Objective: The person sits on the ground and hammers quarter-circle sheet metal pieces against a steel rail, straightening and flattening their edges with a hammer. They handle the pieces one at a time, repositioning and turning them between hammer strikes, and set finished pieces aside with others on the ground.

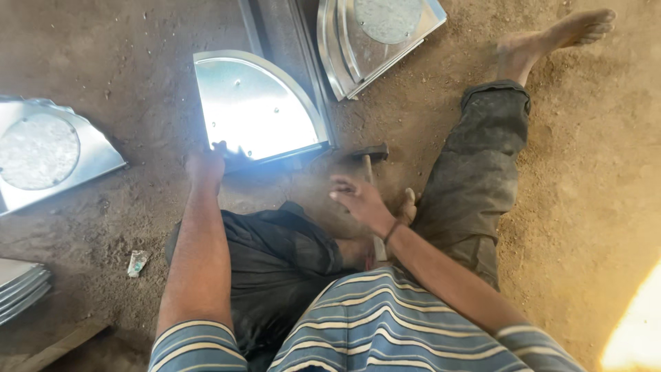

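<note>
Left hand (205,167) is closed on the near edge of a quarter-round sheet metal panel (255,110), fingers curled over the rim, panel lying flat on the dirt floor (585,207) just ahead of that hand. Right hand (359,200) is open, fingers spread and loosely bent, nothing held; it is hovering above a hammer (370,155), whose dark head lies just beyond the fingertips and whose handle runs back under the palm toward the body.

Risks, as judged: the panel edge is thin and likely sharp, so a cut to the left fingers could be caused by a slip along the rim. Glare off the shiny panel is strong right at the left hand, so the grip point could be misjudged. The hammer lies close to a bare foot (406,205) tucked just beside the right hand; the toes could be struck if it is picked up carelessly. Loose dirt could let the panel slide when pushed.

Pose: left arm is stretched nearly straight forward, wrist level. Right arm is bent at the elbow, forearm angled inward, wrist slightly raised, palm down.

More metal pieces are seen: one with a round disc (41,151) far to the left of the left hand, another (375,38) beyond the right hand, and a stack (21,286) back to the left.
</note>
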